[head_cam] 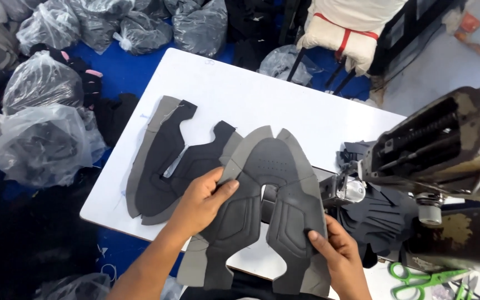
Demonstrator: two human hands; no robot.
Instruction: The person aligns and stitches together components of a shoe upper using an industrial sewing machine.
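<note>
We hold a grey shoe piece [268,194], horseshoe-shaped, flat above the near edge of the white table [240,89]. Our left hand [201,203] reaches in from below left, wrist straight, and pinches the piece's left leg between thumb and curled fingers. Our right hand [337,258] comes up from below and pinches the right leg. More cut pieces [162,161] lie just left. The sewing machine [445,150] stands right, green scissors [423,278] below it.
</note>
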